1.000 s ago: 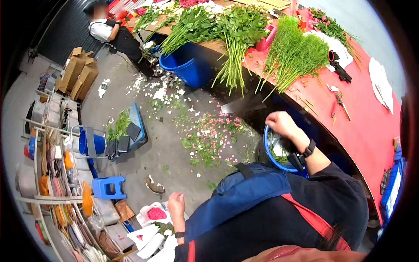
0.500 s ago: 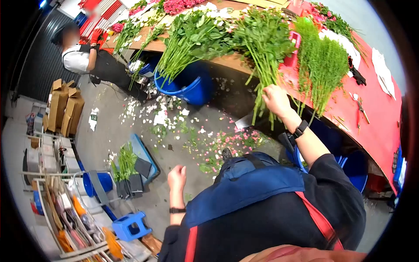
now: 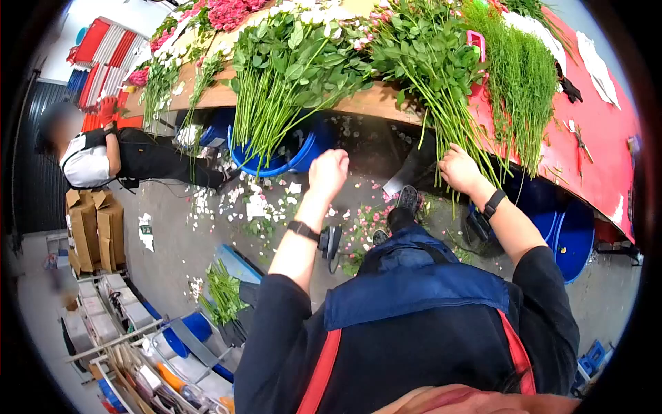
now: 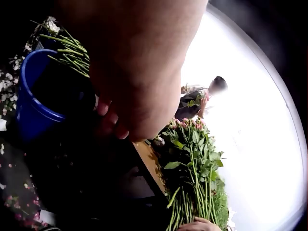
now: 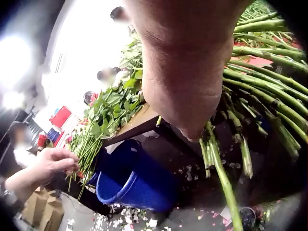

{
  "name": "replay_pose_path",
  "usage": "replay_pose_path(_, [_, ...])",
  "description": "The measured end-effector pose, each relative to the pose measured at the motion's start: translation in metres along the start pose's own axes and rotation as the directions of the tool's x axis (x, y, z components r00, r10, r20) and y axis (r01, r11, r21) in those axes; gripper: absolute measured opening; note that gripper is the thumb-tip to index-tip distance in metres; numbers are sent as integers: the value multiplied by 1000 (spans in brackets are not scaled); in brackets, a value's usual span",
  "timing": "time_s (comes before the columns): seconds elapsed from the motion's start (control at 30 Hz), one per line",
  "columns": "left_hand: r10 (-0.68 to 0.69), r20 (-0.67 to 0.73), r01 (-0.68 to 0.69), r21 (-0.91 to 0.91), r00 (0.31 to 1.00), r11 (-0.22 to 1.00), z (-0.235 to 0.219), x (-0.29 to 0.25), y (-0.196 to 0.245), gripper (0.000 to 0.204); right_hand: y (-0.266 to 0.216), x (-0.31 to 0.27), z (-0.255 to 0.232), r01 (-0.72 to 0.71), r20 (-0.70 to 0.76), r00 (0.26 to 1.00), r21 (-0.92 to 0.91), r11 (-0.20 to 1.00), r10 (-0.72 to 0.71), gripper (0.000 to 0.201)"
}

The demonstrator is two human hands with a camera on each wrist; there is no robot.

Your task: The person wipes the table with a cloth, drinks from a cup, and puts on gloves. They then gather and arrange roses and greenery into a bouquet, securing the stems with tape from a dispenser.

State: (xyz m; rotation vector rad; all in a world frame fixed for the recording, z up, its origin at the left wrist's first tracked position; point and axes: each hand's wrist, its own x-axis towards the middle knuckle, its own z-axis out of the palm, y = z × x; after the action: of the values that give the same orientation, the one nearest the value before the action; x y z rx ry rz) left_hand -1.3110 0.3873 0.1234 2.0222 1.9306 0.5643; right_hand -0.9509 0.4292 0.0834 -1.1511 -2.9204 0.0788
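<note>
In the head view my left hand (image 3: 327, 172) hangs in the air in front of a blue bucket (image 3: 303, 155), its fingers loosely curled and empty. My right hand (image 3: 460, 168) is at the cut stems of a leafy bunch of pink-tipped roses (image 3: 431, 76), which hang over the table edge. Thick green stems (image 5: 269, 77) run right beside the hand in the right wrist view. Its fingers are mostly hidden there, and I cannot tell whether they grip a stem. From the left wrist view, that hand (image 4: 199, 225) overlaps the stem ends.
Another leafy bunch (image 3: 283, 90) and feathery greens (image 3: 520, 96) lie on the table (image 3: 600, 138) beside pruning shears (image 3: 580, 145). More blue buckets (image 3: 572, 241) stand beneath it. Petals (image 3: 258, 207) litter the floor. Another person (image 3: 96, 155) in red gloves stands at the far left.
My body has turned and moved towards the table. The left hand has risen from low beside the body to in front of the bucket. The right hand stays by the rose stems.
</note>
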Motion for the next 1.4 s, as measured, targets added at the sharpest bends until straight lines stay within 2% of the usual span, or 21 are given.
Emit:
replay_pose_path(0.13, [76, -181, -27, 257, 981, 966, 9, 79, -34, 17, 3, 10, 6, -76, -73, 994, 87, 993, 82, 9])
replay_pose_path(0.23, [37, -182, 64, 516, 983, 854, 14, 119, -49, 34, 2, 7, 5, -107, -160, 979, 137, 985, 128, 8])
replay_pose_path(0.3, [-8, -60, 45, 656, 998, 754, 17, 140, -58, 32, 5, 7, 0, -122, -129, 981, 188, 975, 148, 8])
replay_pose_path(0.43, [3, -36, 21, 656, 999, 755, 34, 163, -94, 17, 7, 8, -4, -132, -94, 983, 232, 964, 157, 9])
replay_pose_path(0.47, [101, -134, -14, 533, 986, 846, 34, 160, -102, 16, 9, 8, -6, -129, -94, 983, 246, 961, 156, 9])
replay_pose_path(0.57, [181, -257, -114, 254, 949, 960, 3, 152, -109, 18, 12, 10, -7, -129, -100, 982, 279, 951, 162, 9])
replay_pose_path(0.6, [188, -350, -99, 258, 917, 961, -2, 148, -123, 15, 12, 11, -10, -146, -64, 983, 303, 942, 173, 9])
replay_pose_path(0.67, [53, -428, -55, 7, 902, 998, -29, 144, -136, 7, 10, 14, -14, -175, -64, 977, 300, 938, 203, 9])
replay_pose_path(0.7, [-111, -429, 29, -193, 896, 981, -37, 146, -148, 8, 8, 15, -15, -196, -61, 973, 300, 934, 223, 9])
replay_pose_path(0.77, [-222, -433, 24, -418, 874, 908, -57, 159, -153, 12, 5, 17, -14, -218, -76, 965, 294, 930, 251, 9])
replay_pose_path(0.83, [-422, -300, 197, -564, 856, 802, -67, 181, -163, 14, -1, 24, -21, -247, -92, 948, 391, 887, 304, 5])
replay_pose_path(0.9, [-341, -341, 206, -375, 876, 904, -60, 207, -183, 21, -9, 33, -35, -319, -155, 883, 496, 808, 444, 5])
replay_pose_path(0.93, [-362, -291, 367, -39, 886, 929, -72, 216, -156, 26, -12, 40, -41, -400, -229, 797, 492, 773, 559, 6])
replay_pose_path(0.97, [-317, -246, 335, 34, 916, 942, -48, 229, -209, 31, -14, 47, -46, -474, -303, 693, 493, 730, 654, 7])
replay_pose_path(1.03, [-140, -262, 178, 124, 955, 976, -43, 232, -205, 37, -4, 64, -60, -592, -457, 527, 407, 696, 716, 11])
replay_pose_path(1.07, [-322, -24, 323, 69, 947, 944, -53, 236, -194, 46, 0, 72, -68, -688, -439, 470, 361, 630, 766, 14])
replay_pose_path(1.1, [-328, -44, 330, 60, 944, 942, -43, 237, -215, 55, 5, 78, -69, -758, -439, 445, 281, 589, 781, 17])
replay_pose_path(1.17, [-107, -355, 174, 162, 929, 971, -47, 223, -204, 60, 13, 90, -62, -856, -339, 424, 154, 494, 840, 20])
replay_pose_path(1.27, [55, -392, -4, 130, 918, 992, -78, 216, -165, 51, 21, 91, -40, -835, -341, 455, 157, 527, 823, 22])
replay_pose_path(1.33, [233, -373, -223, 71, 898, 972, -83, 216, -149, 38, 19, 89, -41, -810, -332, 311, 397, 431, 890, 19])
replay_pose_path(1.4, [179, -246, -236, -225, 953, 945, -81, 217, -128, 24, 20, 82, -36, -700, -258, 165, 649, 298, 952, 16])
